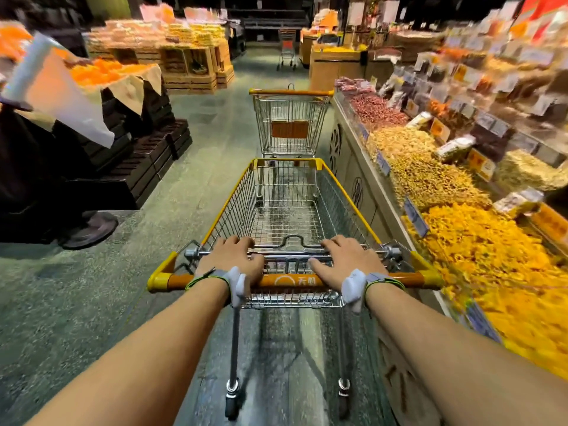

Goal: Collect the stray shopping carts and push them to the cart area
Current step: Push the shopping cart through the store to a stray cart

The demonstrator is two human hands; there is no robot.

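Both hands, left [232, 262] and right [345, 262], have fingers curled over the cart [289, 210] handle. A second cart [290, 124] stands just ahead at centre frame, not nested; a third [287, 49] waits far up top, so most collecting seems left

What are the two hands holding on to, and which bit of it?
Both the left hand and the right hand rest on the near shopping cart at its orange handle bar, fingers reaching over the wire seat flap.

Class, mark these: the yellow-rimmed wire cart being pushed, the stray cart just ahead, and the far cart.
Yellow-rimmed wire cart [287, 221]: head view, basket floor.
Stray cart ahead [290, 93]: head view, orange handle.
Far cart [287, 46]: head view, basket.
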